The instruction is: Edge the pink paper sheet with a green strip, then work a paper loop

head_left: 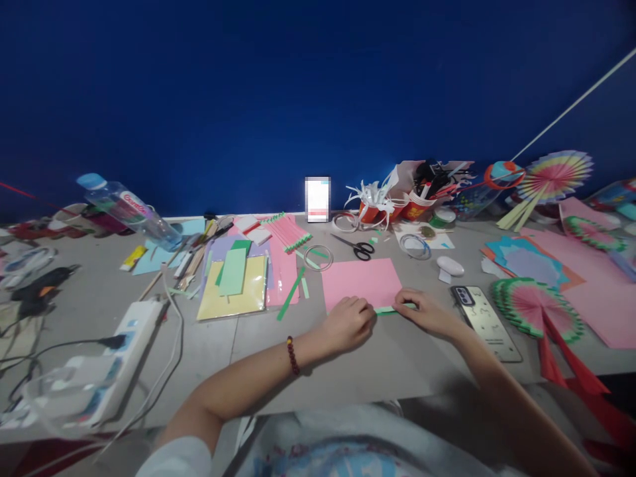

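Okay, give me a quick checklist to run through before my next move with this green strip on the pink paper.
1. Both hands on the green strip: ok, left hand and right hand pinch it.
2. Strip lined up along the near edge of the pink sheet: ok.
3. Sheet lying flat: ok.
4. Scissors within reach: ok, just beyond the sheet.
5. Phone apart from the sheet: ok, beside the right hand.
6. Glue under the strip: cannot tell.

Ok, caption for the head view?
Both hands, left and right, press a green paper strip along a pink sheet's near edge.
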`<state>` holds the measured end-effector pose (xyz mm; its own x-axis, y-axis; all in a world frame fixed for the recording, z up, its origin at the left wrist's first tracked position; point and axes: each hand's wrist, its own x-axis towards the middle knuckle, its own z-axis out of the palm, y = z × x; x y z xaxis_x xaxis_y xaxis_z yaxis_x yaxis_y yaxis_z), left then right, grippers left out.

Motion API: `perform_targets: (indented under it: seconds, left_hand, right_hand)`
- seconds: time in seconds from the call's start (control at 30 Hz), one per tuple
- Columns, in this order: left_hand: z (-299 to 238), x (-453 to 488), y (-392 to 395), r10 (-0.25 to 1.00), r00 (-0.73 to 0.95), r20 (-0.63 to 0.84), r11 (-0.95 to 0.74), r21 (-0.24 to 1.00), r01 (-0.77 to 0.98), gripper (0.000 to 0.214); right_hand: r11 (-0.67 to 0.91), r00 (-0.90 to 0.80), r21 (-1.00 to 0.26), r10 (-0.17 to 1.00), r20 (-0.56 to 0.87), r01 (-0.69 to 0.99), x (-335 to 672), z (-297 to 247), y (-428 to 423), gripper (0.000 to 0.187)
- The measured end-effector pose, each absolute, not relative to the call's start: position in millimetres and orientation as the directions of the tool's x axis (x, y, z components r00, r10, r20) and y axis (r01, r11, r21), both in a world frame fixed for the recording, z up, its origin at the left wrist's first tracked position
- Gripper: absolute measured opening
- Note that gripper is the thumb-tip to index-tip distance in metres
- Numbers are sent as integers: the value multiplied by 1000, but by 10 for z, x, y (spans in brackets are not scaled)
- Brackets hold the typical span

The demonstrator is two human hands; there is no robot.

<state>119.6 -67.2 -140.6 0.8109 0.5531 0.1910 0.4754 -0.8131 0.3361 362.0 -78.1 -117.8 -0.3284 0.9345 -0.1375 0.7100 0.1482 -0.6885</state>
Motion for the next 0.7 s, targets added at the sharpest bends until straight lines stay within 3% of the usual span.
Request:
perform_targets:
  seconds: [0.7]
  left_hand:
    - [-1406,1206,-673,549,816,179,-811,353,468,22]
  right_hand:
    - [171,-325,-661,939,-116,730,3587,-1183,-792,28]
